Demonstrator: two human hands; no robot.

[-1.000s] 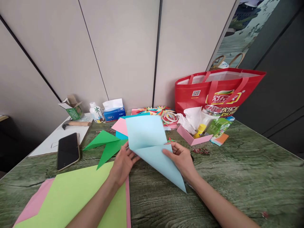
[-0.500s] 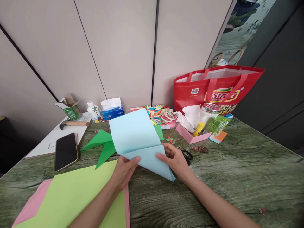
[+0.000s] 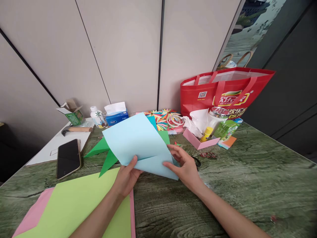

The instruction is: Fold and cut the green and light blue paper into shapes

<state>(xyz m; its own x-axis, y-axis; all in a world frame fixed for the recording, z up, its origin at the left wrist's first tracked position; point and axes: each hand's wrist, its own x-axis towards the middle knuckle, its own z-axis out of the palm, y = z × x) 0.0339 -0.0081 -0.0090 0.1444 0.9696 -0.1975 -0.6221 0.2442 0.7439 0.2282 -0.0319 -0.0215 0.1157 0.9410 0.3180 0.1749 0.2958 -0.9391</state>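
A light blue paper sheet, its lower part folded up, is held above the table between both hands. My left hand grips the lower left edge, thumb on top and fingers beneath. At the right end of the fold, my right hand holds the paper with its thumb in front and fingers behind. Behind the sheet lies a green folded paper shape, partly covered, and a teal piece shows past its upper right edge. Yellow-green paper lies over pink paper under my left forearm.
Left are a phone, a hammer, a bottle and a tissue box. Right are a pink paper tray with a glue stick, black scissors, a jar and a red bag.
The blue sheet has turned and shifted left, and its lower right corner has risen. My left thumb has moved left and up along the fold. More of the teal piece shows.
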